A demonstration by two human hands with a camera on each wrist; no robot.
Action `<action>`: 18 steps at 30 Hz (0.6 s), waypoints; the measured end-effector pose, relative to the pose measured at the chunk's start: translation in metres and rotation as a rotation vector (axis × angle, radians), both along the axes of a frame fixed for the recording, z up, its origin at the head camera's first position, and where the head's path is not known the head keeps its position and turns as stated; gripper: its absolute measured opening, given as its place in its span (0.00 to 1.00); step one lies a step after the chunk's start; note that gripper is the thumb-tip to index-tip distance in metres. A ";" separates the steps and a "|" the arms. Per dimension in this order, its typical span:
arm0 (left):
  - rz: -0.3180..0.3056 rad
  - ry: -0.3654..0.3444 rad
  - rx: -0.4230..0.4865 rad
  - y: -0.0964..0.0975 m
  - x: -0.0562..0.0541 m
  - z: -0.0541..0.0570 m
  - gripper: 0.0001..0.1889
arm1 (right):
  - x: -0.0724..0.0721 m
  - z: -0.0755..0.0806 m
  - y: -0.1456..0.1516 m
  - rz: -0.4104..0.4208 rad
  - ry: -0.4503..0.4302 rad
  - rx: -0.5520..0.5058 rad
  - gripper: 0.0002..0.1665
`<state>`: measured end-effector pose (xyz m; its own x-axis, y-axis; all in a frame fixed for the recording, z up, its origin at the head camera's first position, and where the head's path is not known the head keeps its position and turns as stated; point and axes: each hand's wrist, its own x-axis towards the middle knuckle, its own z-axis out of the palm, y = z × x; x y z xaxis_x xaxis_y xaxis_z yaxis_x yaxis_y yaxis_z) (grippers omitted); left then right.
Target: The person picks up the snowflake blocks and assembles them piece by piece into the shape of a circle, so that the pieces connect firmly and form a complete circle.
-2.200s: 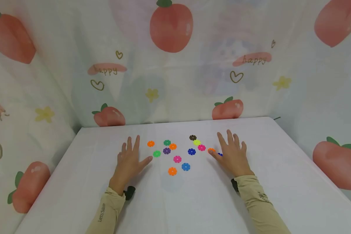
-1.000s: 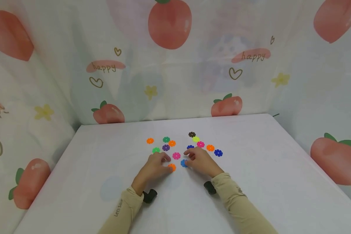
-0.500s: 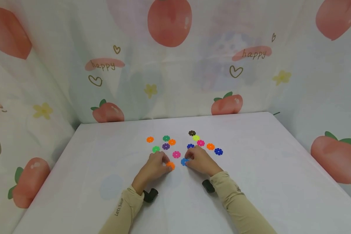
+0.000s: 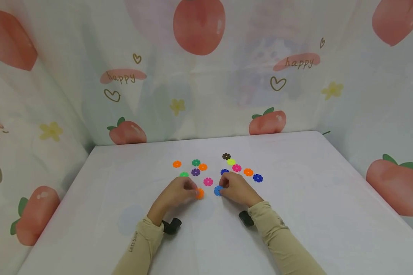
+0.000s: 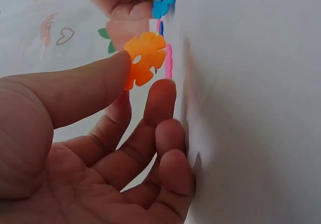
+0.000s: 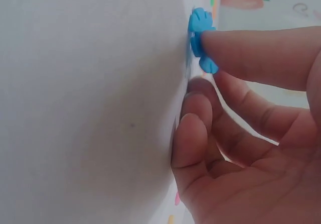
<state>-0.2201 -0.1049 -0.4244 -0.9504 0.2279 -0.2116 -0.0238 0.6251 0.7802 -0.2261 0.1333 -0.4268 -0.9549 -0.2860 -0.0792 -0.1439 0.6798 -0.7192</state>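
- Pinching orange disc (image 4: 200, 193) between thumb and fingers of left hand (image 4: 174, 191), tilted, over white table (image 4: 89, 214).
- Noting light green disc (image 4: 184, 174) just beyond left hand, partly hidden; then purple disc (image 4: 195, 172).
- Seeing pink disc (image 4: 208, 181) flat between both hands, slightly farther off.
- Pinching light blue disc (image 4: 217, 191) likewise in right hand (image 4: 239, 187); unable to tell whether touching table.
- Finding magenta disc (image 4: 236, 168) just beyond right hand, dark blue disc (image 4: 257, 178) at far right.
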 end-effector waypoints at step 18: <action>0.153 0.053 0.229 -0.018 -0.009 -0.003 0.06 | -0.006 -0.003 0.015 -0.029 0.041 -0.158 0.06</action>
